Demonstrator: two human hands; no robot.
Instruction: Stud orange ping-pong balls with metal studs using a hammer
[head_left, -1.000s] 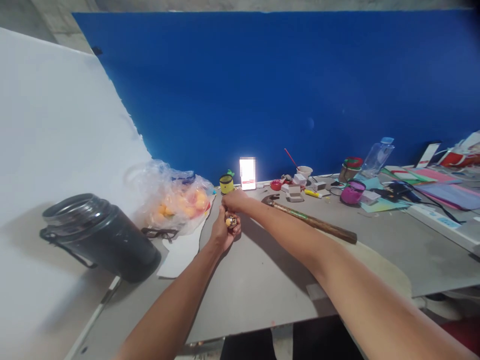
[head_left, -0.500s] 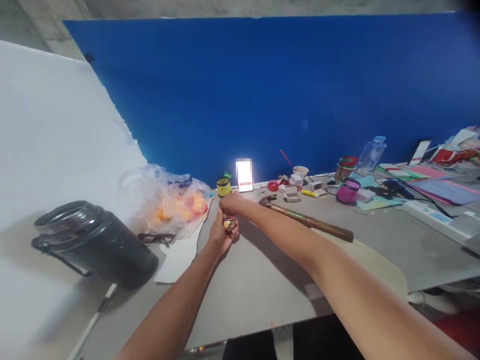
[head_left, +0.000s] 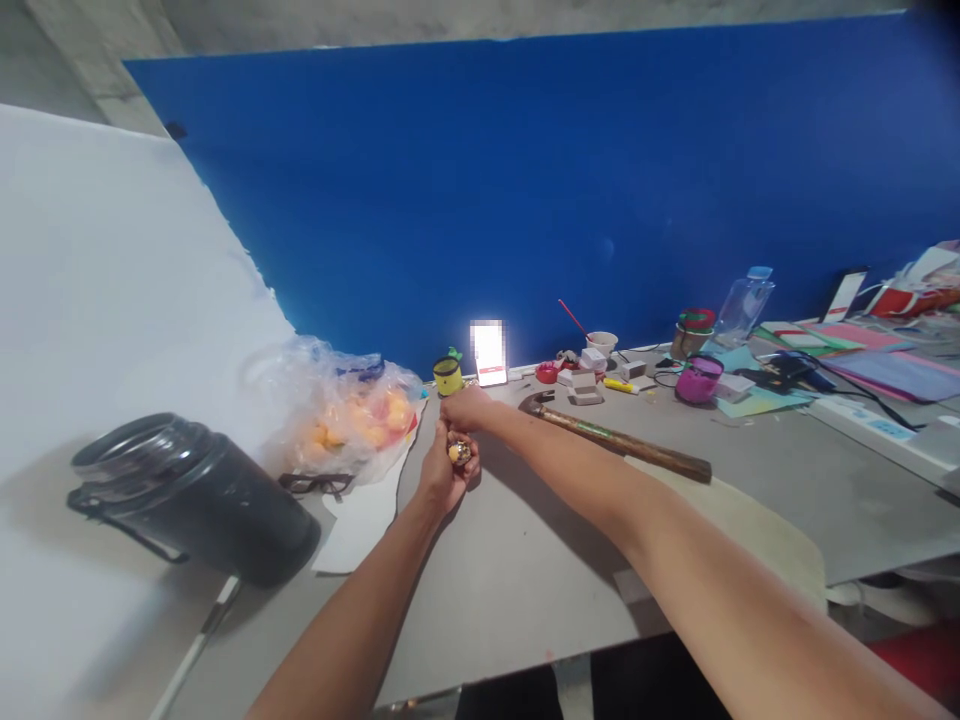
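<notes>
My left hand (head_left: 444, 473) is stretched out over the grey table (head_left: 525, 560) and closed around a small round yellowish object (head_left: 459, 453). My right hand (head_left: 466, 408) sits just above it with fingers pinched down at the top of that object. What the small object is, I cannot make out. A hammer (head_left: 615, 438) with a wooden handle lies on the table just right of my right forearm.
A dark plastic jar (head_left: 191, 500) lies on its side at the left on a white sheet. A clear bag of orange fruit (head_left: 345, 410), glasses (head_left: 315, 484), a lit phone (head_left: 489, 352), small cups, boxes, a bottle (head_left: 742, 308) and coloured papers stand along the blue wall.
Both hands stay together on the small object; they have barely shifted. The camera view has tilted slightly.
</notes>
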